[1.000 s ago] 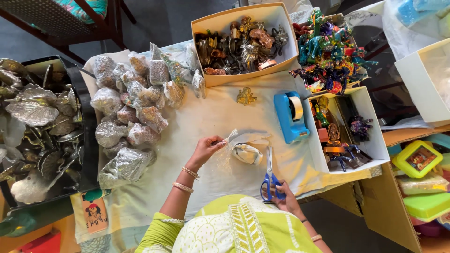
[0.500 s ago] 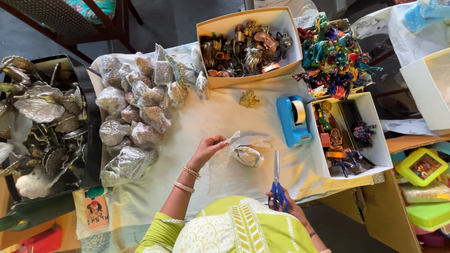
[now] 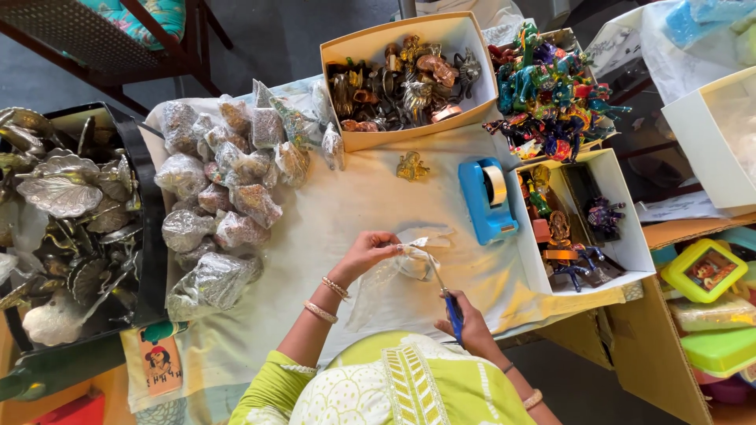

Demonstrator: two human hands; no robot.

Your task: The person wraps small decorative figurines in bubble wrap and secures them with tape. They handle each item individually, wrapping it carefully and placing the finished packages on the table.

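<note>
Two bare hands work near the front edge of a cloth-covered table (image 3: 362, 197). The left hand (image 3: 364, 253) has its fingertips pressed together, pinching the gathered top of a clear plastic bag (image 3: 386, 283) that lies on the cloth just in front of the person; something small sits inside it, too blurred by the plastic to name. The right hand (image 3: 471, 327) is closed around the blue handles of a pair of scissors (image 3: 445, 291), whose blades point up and left toward the pinched top of the bag; whether the tips touch the plastic cannot be told. Bangles circle the left wrist. Behind the bag, a single small brass figurine (image 3: 411, 166) stands alone on the cloth, and to its right sits a blue tape dispenser (image 3: 487, 198) holding a roll of pale tape. A cardboard box (image 3: 409, 126) of brass and copper figurines stands at the far edge of the table, with a heap of brightly painted figurines (image 3: 547, 90) beside it. Just right of the dispenser, a white box (image 3: 622, 228) holds a few more small painted figures. On the left of the table lies a pile of plastic-wrapped bundles (image 3: 220, 197), and beyond them a dark tray (image 3: 146, 205) is filled with silver leaf-shaped metal dishes.
</note>
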